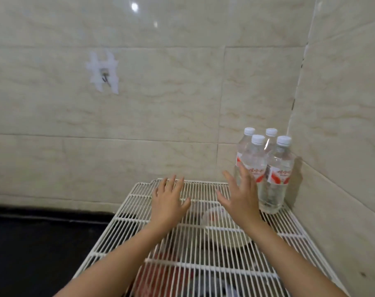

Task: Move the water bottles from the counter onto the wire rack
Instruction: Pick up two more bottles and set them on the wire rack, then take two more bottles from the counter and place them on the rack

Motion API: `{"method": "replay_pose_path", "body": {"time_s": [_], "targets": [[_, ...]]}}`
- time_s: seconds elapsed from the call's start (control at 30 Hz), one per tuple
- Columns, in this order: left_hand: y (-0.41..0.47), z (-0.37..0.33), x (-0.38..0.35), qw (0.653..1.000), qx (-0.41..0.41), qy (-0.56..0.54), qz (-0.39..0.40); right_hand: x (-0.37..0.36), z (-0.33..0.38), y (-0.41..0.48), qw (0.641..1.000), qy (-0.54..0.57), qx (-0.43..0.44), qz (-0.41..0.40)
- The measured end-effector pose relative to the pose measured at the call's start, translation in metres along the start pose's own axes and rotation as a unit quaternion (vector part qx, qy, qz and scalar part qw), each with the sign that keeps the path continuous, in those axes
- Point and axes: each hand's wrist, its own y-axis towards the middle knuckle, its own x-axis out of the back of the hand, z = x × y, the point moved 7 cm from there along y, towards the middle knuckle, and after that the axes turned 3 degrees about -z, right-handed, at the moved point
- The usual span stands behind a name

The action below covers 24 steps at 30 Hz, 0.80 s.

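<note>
Honestly, my empty, wide-spread right hand (241, 197) could topple the clustered clear plastic water bottles (265, 168) off the white wire rack (126, 213)'s far-right corner.

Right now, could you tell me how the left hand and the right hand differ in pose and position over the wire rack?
The left hand lies flat, palm down, over the wire rack; the right hand is angled upward, fingers raised. The left hand is apart from the water bottles; the right hand is just in front of them, though contact cannot be told. Both hands have spread fingers and hold nothing.
</note>
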Motion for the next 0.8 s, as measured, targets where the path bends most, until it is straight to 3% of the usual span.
{"method": "replay_pose_path", "body": {"time_s": [0.23, 0.37, 0.53, 0.8], "targets": [[-0.083, 0.160, 0.109, 0.984, 0.078, 0.136, -0.080, -0.052, 0.161, -0.010, 0.961, 0.062, 0.039, 0.266], [-0.173, 0.262, 0.174, 0.963, 0.162, 0.212, -0.041, -0.055, 0.298, -0.027, 0.959, 0.099, 0.125, 0.236], [-0.322, 0.379, 0.266, 0.920, 0.287, 0.264, -0.020, -0.062, 0.480, -0.097, 0.909, 0.103, 0.277, 0.293], [-0.569, 0.479, 0.384, 0.819, 0.495, 0.289, -0.024, -0.027, 0.714, -0.211, 0.843, 0.181, 0.417, 0.288]]}}
